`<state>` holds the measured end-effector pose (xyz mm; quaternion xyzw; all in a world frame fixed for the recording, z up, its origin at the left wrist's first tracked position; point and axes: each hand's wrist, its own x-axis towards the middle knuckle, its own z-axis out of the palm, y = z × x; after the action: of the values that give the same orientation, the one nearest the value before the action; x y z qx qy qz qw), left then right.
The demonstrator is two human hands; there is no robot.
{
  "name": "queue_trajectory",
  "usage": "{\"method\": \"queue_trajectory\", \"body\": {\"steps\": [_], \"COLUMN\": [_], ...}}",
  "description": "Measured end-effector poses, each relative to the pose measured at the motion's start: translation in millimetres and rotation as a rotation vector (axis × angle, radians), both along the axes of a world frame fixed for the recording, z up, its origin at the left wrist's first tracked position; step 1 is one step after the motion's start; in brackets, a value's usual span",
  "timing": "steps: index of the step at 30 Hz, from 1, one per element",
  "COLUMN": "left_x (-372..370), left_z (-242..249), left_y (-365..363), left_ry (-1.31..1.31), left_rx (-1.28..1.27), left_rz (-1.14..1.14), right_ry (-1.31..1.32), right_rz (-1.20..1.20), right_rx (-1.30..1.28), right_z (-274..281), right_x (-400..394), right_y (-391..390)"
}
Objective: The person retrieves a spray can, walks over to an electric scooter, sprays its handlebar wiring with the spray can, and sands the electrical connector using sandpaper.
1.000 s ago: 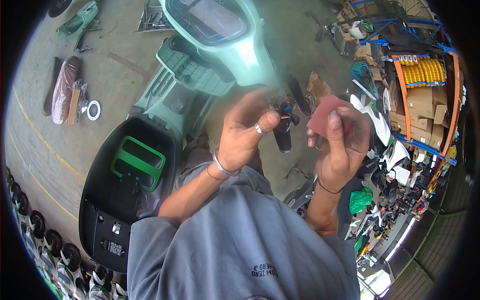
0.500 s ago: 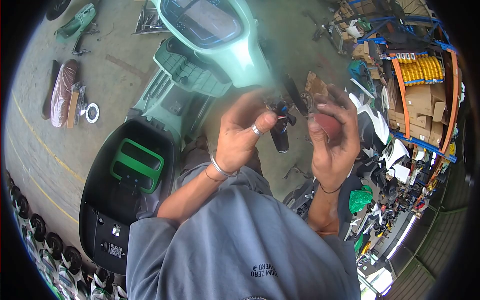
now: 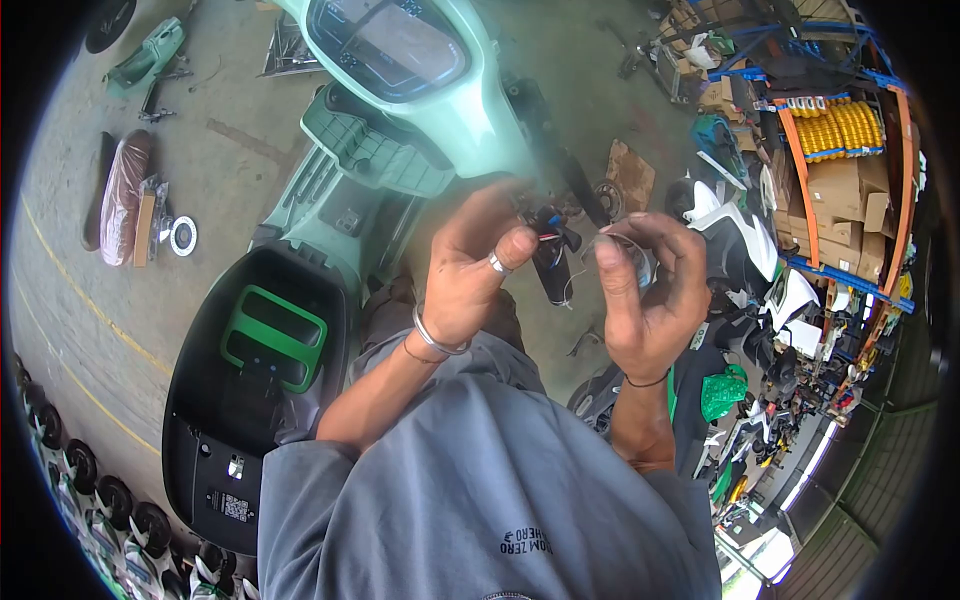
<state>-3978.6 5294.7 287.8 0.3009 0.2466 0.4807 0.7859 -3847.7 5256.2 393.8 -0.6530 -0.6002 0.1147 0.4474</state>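
Note:
My left hand [image 3: 470, 262], with a ring and a metal bangle, is beside the scooter's dark handlebar parts [image 3: 553, 272]. Its thumb points toward small black, blue and red wires or connectors [image 3: 548, 228], and its fingertips are partly hidden and blurred. My right hand [image 3: 655, 295] is curled round a thin, clear, rounded thing [image 3: 640, 262], too unclear to name. The mint-green scooter front [image 3: 470, 125] with its dark display [image 3: 390, 45] stands just beyond my left hand.
An open black storage tub [image 3: 215, 400] with a green frame lies at the left. A wrapped brown seat [image 3: 127, 200] and a white ring [image 3: 184, 236] are on the floor. Shelves with cardboard boxes [image 3: 845, 205] and white scooter panels [image 3: 735, 235] stand at the right.
My right hand has moved slightly left and down and its fingers have curled further. The reddish round surface seen in it earlier now looks clear. My left hand has shifted slightly left.

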Motion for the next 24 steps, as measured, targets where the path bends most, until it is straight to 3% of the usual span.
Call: {"method": "queue_trajectory", "body": {"steps": [6,9,14,16,18,24], "left_x": [2.2,1.7,2.5,1.8,-0.8,1.2], "left_z": [-3.2,-3.9,7.8,9.7,5.8,1.6], "left_y": [-1.0,-1.4,-1.7,-1.3,-1.3,-3.2], "left_ry": [0.01,0.032,-0.069,-0.135,-0.001,-0.063], "left_rx": [0.021,0.004,-0.048,-0.09,-0.038,-0.062], "left_rz": [0.022,0.006,0.018,0.02,0.026,0.01], "right_ry": [0.138,0.709,1.087,0.935,0.97,1.194], "right_rz": [0.098,-0.013,0.024,0.064,-0.002,0.197], "right_rx": [-0.01,-0.274,-0.164,-0.126,-0.19,-0.205], "right_z": [-2.5,19.0,5.4,-4.9,-4.5,-7.4], "right_x": [12.3,1.9,7.5,6.8,6.5,22.8], "right_y": [-1.7,-3.8,-7.4,-8.3,-10.7,-13.7]}}
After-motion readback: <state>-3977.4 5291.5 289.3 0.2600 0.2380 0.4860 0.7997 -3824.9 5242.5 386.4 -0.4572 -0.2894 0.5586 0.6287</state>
